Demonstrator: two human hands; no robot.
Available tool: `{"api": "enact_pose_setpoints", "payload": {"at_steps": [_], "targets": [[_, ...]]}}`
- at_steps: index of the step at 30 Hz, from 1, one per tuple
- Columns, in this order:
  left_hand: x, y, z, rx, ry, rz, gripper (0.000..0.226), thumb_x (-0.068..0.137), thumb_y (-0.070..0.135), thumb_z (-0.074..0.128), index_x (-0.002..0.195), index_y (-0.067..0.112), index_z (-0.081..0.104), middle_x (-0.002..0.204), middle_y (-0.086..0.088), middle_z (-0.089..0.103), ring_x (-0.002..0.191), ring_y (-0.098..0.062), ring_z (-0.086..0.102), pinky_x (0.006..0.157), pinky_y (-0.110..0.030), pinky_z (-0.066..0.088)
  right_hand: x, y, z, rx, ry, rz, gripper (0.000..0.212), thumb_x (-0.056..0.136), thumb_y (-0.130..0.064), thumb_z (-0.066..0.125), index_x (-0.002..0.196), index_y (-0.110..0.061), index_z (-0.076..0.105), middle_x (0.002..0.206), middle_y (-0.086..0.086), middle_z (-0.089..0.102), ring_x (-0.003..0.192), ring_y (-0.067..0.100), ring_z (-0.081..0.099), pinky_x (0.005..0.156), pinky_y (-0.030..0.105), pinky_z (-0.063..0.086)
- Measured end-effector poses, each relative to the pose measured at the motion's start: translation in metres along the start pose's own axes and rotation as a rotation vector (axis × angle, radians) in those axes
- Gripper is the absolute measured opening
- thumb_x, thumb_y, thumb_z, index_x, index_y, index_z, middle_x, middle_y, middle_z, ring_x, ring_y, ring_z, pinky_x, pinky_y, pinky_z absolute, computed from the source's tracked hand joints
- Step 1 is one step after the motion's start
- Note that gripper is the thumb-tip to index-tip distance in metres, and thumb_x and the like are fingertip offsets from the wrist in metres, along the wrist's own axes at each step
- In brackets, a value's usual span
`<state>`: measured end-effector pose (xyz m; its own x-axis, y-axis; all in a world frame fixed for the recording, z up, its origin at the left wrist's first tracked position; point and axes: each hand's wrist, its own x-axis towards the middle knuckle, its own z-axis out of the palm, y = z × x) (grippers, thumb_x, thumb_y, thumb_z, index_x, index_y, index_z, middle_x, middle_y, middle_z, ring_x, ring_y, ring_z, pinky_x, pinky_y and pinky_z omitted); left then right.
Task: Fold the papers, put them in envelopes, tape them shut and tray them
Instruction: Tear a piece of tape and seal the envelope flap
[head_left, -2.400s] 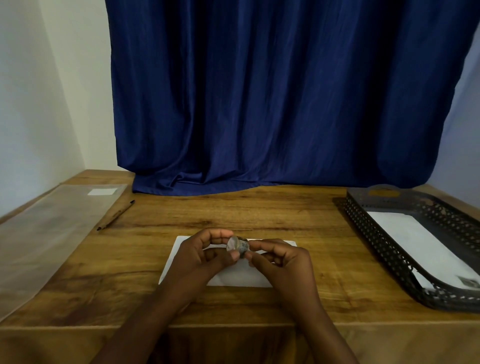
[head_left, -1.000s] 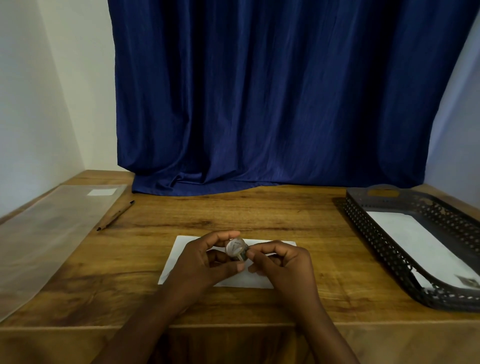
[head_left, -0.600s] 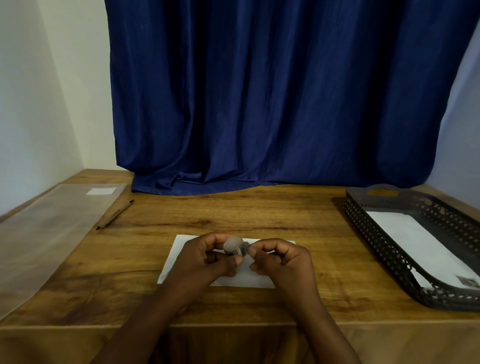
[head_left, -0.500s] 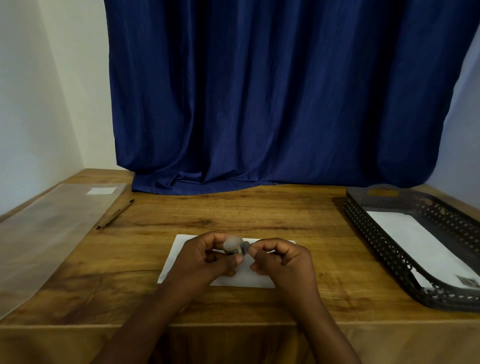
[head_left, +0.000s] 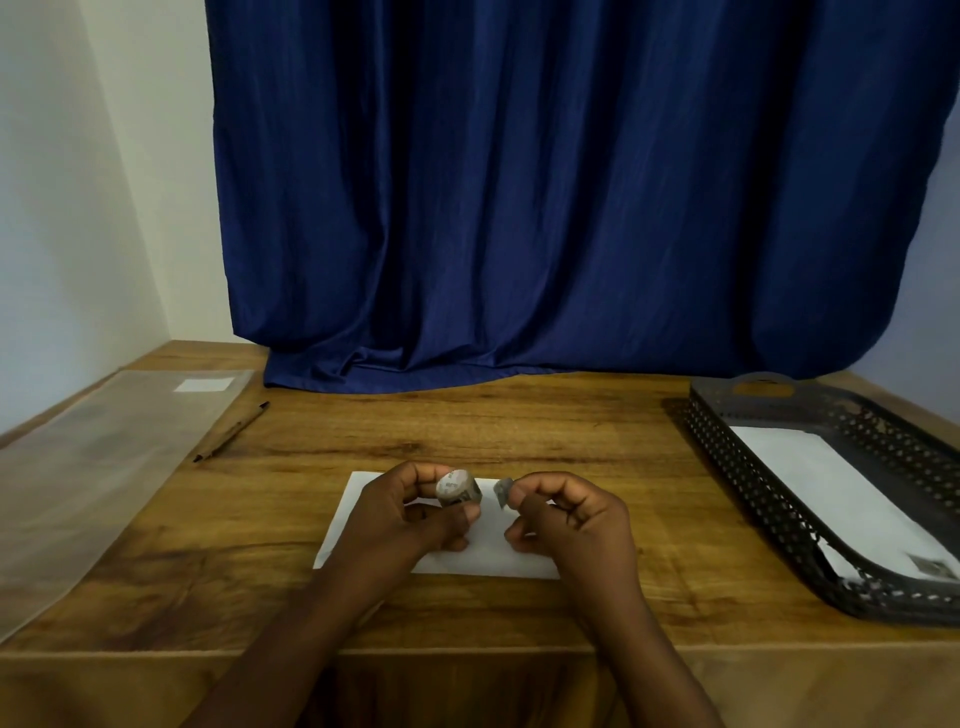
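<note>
A white envelope (head_left: 488, 551) lies flat on the wooden table (head_left: 467, 431) near the front edge, partly under both hands. My left hand (head_left: 405, 519) holds a small grey tape roll (head_left: 457, 488) just above the envelope. My right hand (head_left: 571, 519) pinches a short grey piece of tape (head_left: 502, 491) a little to the right of the roll. A black perforated tray (head_left: 769, 499) at the right holds a white envelope (head_left: 841, 493) with a grey tape piece at its near corner.
A clear plastic sleeve (head_left: 104, 467) lies along the left side of the table, with a brown pencil (head_left: 231, 431) beside it. A dark blue curtain (head_left: 519, 208) hangs behind the table. The front table edge runs just below the envelope.
The hands were together on the roll; now my right hand has drawn to the right with a piece of tape, leaving a gap between it and the roll.
</note>
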<state>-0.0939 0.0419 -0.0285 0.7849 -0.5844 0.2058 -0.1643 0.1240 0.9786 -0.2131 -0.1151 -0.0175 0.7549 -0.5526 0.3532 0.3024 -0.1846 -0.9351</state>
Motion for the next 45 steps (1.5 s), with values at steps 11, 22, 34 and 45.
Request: {"api": "enact_pose_setpoints", "payload": {"at_steps": [11, 22, 34, 45], "targets": [[-0.001, 0.009, -0.019, 0.238, 0.084, 0.186, 0.048, 0.081, 0.011, 0.083, 0.123, 0.029, 0.066, 0.113, 0.012, 0.075, 0.101, -0.011, 0.073, 0.087, -0.029, 0.059, -0.002, -0.005, 0.001, -0.053, 0.028, 0.056, 0.004, 0.082, -0.027, 0.082, 0.083, -0.023, 0.080, 0.067, 0.009, 0.074, 0.060, 0.019, 0.070, 0.059, 0.026, 0.057], [-0.012, 0.024, -0.143, 0.797, 0.394, 0.095, 0.026, 0.075, 0.042, 0.086, 0.093, 0.049, 0.068, 0.089, 0.029, 0.070, 0.084, 0.010, 0.062, 0.069, -0.022, 0.050, -0.003, -0.005, 0.005, -0.115, -0.049, 0.017, 0.038, 0.058, -0.066, 0.071, 0.083, -0.038, 0.079, 0.074, -0.003, 0.077, 0.064, 0.016, 0.073, 0.064, 0.032, 0.060], [-0.002, 0.025, -0.099, 1.116, 0.327, 0.176, 0.058, 0.083, 0.051, 0.074, 0.136, 0.034, 0.059, 0.146, 0.005, 0.051, 0.136, -0.021, 0.041, 0.113, -0.043, 0.037, -0.001, 0.000, 0.002, -0.088, 0.011, 0.016, 0.014, 0.075, -0.043, 0.081, 0.083, -0.032, 0.080, 0.071, 0.005, 0.076, 0.063, 0.019, 0.072, 0.061, 0.024, 0.058], [0.023, -0.003, 0.042, 1.025, -0.099, 0.385, 0.045, 0.093, 0.056, 0.055, 0.133, 0.037, 0.059, 0.137, 0.019, 0.054, 0.130, -0.004, 0.043, 0.112, -0.030, 0.034, 0.030, -0.021, -0.049, 0.203, 0.078, 0.153, 0.039, 0.066, -0.040, 0.087, 0.094, -0.015, 0.079, 0.087, 0.011, 0.075, 0.067, 0.022, 0.067, 0.065, 0.035, 0.058]]}}
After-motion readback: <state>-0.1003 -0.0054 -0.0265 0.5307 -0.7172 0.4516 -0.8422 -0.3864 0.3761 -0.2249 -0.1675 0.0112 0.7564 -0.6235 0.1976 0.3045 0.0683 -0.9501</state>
